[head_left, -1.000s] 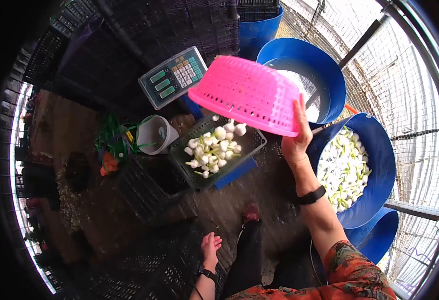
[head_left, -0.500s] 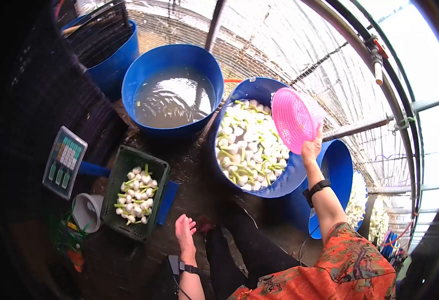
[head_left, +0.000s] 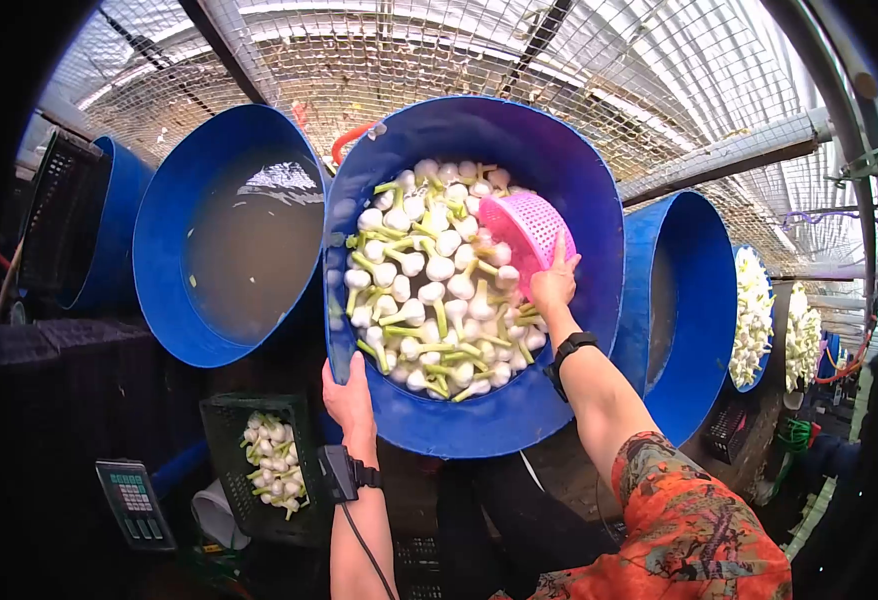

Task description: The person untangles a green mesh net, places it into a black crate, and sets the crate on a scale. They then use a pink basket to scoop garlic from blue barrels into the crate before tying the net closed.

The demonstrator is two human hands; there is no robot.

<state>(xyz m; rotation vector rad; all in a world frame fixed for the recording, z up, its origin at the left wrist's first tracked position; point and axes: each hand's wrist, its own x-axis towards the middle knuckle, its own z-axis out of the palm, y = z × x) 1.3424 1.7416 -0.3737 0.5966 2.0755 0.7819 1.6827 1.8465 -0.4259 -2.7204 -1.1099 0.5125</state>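
Note:
My right hand (head_left: 555, 284) grips the rim of a pink plastic colander (head_left: 537, 222), which is tilted on its side among the garlic bulbs. White garlic bulbs (head_left: 441, 268) with short green stems float in water in a big blue tub (head_left: 479, 425) right in front of me. The colander's lower edge is among the bulbs, on the right side of the tub. My left hand (head_left: 349, 400) holds the tub's near left rim, its thumb toward the inside; its other fingers are partly hidden.
Another blue tub (head_left: 159, 270) with murky water stands left, and a further blue tub (head_left: 704, 330) right. A dark crate (head_left: 221, 430) of garlic, a scale (head_left: 135, 503) and a whitish bucket (head_left: 217, 515) are at lower left. Wire mesh (head_left: 439, 70) runs behind.
My right hand has lowered the colander from above the tub's right rim into the garlic. My left hand has risen from beside my legs to the tub's rim. The view has shifted toward the tub.

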